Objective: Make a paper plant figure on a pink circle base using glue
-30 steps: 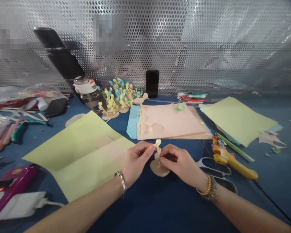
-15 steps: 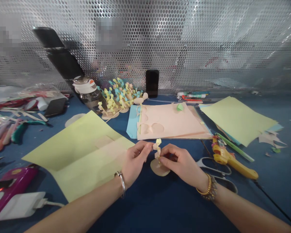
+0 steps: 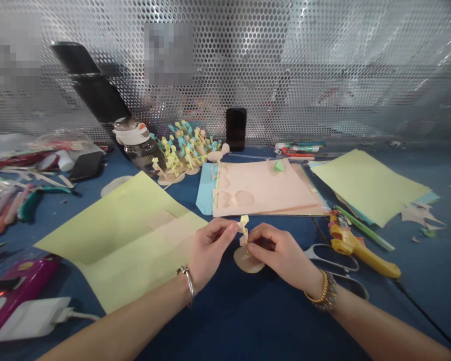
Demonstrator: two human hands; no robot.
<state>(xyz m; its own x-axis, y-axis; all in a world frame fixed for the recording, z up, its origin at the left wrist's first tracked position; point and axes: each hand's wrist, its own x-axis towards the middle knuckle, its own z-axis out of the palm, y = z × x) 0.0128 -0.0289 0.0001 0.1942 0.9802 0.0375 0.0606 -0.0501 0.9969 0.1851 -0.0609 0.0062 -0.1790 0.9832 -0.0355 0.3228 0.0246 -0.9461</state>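
Observation:
A small paper figure, a stem of folded yellow and pink pieces, stands upright on a round beige disc in front of me. The fingers of my left hand pinch a piece on the left side of its stem, near the top. My right hand holds the lower stem between thumb and fingers, just above the disc. Left of my left hand lies a large yellow-green sheet. Pink paper with round cutouts lies behind both hands.
Scissors and a yellow glue gun lie right of my right hand. A purple tool sits at the left front. Farther back stand finished-looking paper figures, a bottle and a phone.
The top of the paper figure has tipped very slightly to the left, and my left fingers have shifted a little on it. My right hand has hardly moved.

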